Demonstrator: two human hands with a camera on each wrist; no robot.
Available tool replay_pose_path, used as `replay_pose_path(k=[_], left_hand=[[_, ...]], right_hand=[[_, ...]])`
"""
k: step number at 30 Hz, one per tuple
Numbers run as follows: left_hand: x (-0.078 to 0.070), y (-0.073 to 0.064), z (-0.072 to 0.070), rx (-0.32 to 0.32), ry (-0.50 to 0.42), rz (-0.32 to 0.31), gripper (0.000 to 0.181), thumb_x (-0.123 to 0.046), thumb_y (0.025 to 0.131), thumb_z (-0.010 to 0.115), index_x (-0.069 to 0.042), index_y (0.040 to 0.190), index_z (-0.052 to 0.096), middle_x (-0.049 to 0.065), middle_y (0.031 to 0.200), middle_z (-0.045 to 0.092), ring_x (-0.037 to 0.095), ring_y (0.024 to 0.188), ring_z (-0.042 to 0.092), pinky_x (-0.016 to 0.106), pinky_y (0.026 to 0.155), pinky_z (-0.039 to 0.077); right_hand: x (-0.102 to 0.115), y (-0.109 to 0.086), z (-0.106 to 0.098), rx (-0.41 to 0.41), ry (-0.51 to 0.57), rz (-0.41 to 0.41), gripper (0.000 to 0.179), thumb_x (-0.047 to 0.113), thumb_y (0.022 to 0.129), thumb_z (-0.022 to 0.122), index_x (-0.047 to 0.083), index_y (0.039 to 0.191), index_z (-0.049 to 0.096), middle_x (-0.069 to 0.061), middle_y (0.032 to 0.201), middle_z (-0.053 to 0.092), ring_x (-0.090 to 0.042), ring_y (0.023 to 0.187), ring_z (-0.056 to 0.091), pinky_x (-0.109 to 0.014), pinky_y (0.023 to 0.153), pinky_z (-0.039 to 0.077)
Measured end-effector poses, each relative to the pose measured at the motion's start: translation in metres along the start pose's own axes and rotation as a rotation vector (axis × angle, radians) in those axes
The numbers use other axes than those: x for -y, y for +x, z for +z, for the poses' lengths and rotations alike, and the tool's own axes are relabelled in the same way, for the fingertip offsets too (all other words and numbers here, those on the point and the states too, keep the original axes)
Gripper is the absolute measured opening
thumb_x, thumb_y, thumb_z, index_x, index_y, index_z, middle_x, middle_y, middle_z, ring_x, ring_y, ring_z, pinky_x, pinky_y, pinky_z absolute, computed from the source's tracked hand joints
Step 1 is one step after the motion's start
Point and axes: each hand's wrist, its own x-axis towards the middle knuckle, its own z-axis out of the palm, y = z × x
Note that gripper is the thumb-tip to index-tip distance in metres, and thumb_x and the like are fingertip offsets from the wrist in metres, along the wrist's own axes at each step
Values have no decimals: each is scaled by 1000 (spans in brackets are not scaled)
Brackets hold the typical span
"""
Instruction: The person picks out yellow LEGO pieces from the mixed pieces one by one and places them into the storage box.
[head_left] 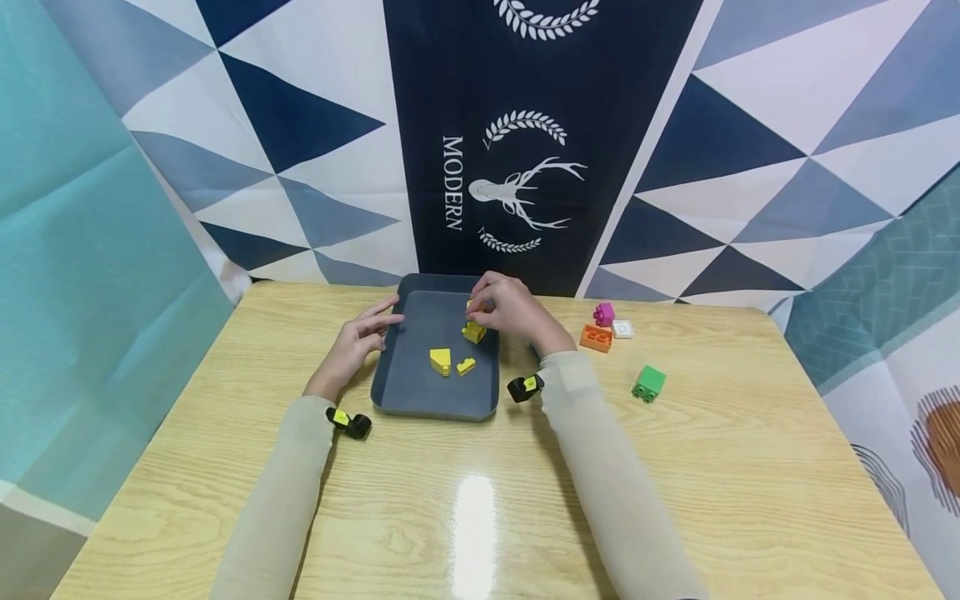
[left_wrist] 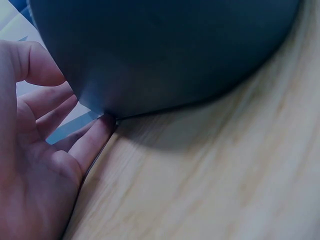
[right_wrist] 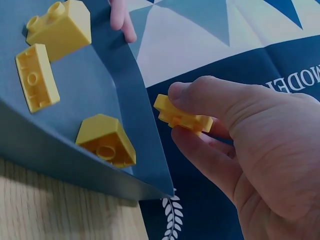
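A dark grey tray [head_left: 401,392] lies on the table between both hands. Along its left side rests my left hand [head_left: 352,346], fingers mostly extended and touching the rim; the left wrist view shows fingertips against the tray's outer wall. My right hand [head_left: 506,304] pinches a small yellow toy brick [right_wrist: 184,119] between thumb and fingers, above the tray's far right part. Below that hand in the tray sits a sloped yellow brick [head_left: 474,333]. Closer to the tray's middle are another sloped yellow brick [head_left: 440,361] and a narrow yellow brick [head_left: 466,367], showing its hollow underside in the right wrist view.
To the right of the tray, a magenta brick [head_left: 603,314], an orange brick [head_left: 596,337] and a white piece [head_left: 623,329] lie close together. A green brick [head_left: 648,383] is nearer the front. Patterned cloth [head_left: 322,125] hangs behind the wooden table [head_left: 390,508].
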Motion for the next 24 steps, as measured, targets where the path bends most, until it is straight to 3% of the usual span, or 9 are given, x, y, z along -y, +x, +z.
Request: replay_pose_path(k=[8,12,20,24], left_hand=[[0,0,0,1,2,4,54,13,99,47,13,152,62,10,187,35,33,177,27,5,120,40],[0,0,0,-2,4,1,55,12,99,48,13,152,63,10,187,35,32,177,26,5,120,40],[-1,0,0,-1,-1,-6,55,12,100,47,12,152,62,9,187,35,32,177,26,5,120,40],[-2,0,1,-3,3,-9,54,12,100,48,12,152,63,10,187,36,32,177,26,5,119,40]], right_hand=[[5,4,4,30,35,52,10,9,99,84,6,107,91,-11,123,71,-29,119,63,-50,110,49],[8,7,8,38,44,51,11,9,99,85,5,107,90,-10,122,71,-27,117,64,-46,108,53],[14,15,16,42,26,17,10,12,100,84,7,104,91,-9,120,73,-27,119,65,-51,115,46],[19,18,17,61,42,28,10,12,101,83,6,106,91,-9,121,72,-27,119,64,-49,111,50]])
